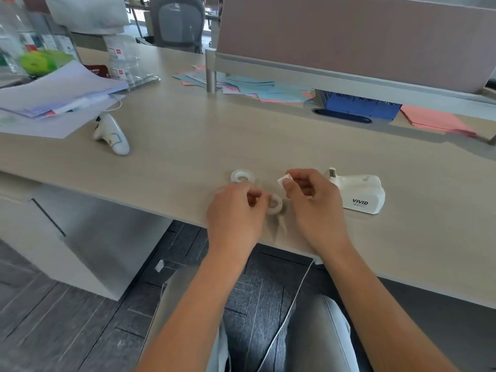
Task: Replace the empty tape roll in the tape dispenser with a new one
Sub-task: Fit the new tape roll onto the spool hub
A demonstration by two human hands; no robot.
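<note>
- Both hands are over the near edge of the light wood desk, roughly in the middle of the shot.
- The left hand is curled in, fingers pinched on a small white ring that sits at its fingertips. It's motion-blurred, so I can't say for sure whether that's the bare core or a roll with tape still on it.
- The right hand is also mostly closed, thumb and fingers pinching a small white piece that pokes out on the far-left side of the fist. Most of it is hidden by the fingers, so no idea what shape it really is.
- A clear tape roll lies flat on the desk just beyond the left hand, not touching it.
- The white tape dispenser sits on the desk just to the right of the right hand, "VIVID" printed on its side, cutter end pointing to the far left. Its near-left end is partly covered by the right hand, and I can't see into the slot.
- Far left there's a white controller-looking thing next to a stack of papers.
- Pink and blue paper sheets are scattered along the far side by the divider.
- Bottom of the frame: grey-trousered knees, cut off at the edge.
</note>
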